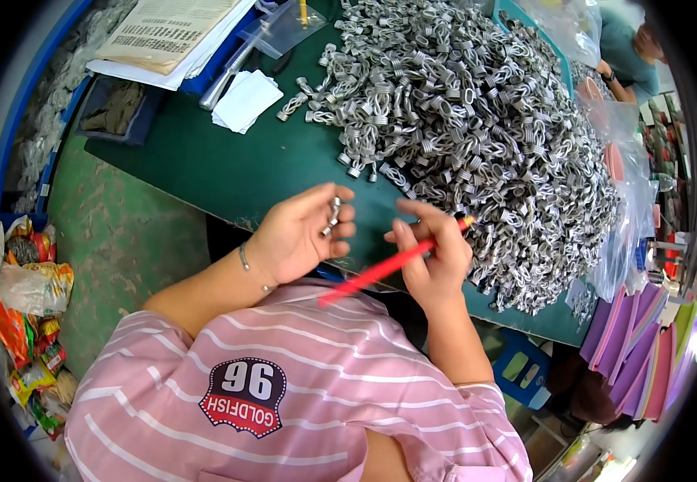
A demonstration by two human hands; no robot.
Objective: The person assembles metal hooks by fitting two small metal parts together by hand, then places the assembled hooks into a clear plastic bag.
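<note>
A heap of looped grey metal fittings [461, 145] covered much of the green surface [204, 153], and every other thing lay around it. On the person's side of the heap, toward its left, the left hand [304, 237] was half curled, palm up, holding a small metal piece [335, 215] at its fingers. Closer to the heap's near edge, the right hand [441, 257] gripped a slim red stick [376, 271] between thumb and fingers, its yellowish tip pointing toward the fittings. Left of the heap were white cards [246, 100], with a stack of papers [167, 36] farther out. A teal tray [564, 64] bordered the heap's far right side; beyond it was a co-worker [629, 60].
</note>
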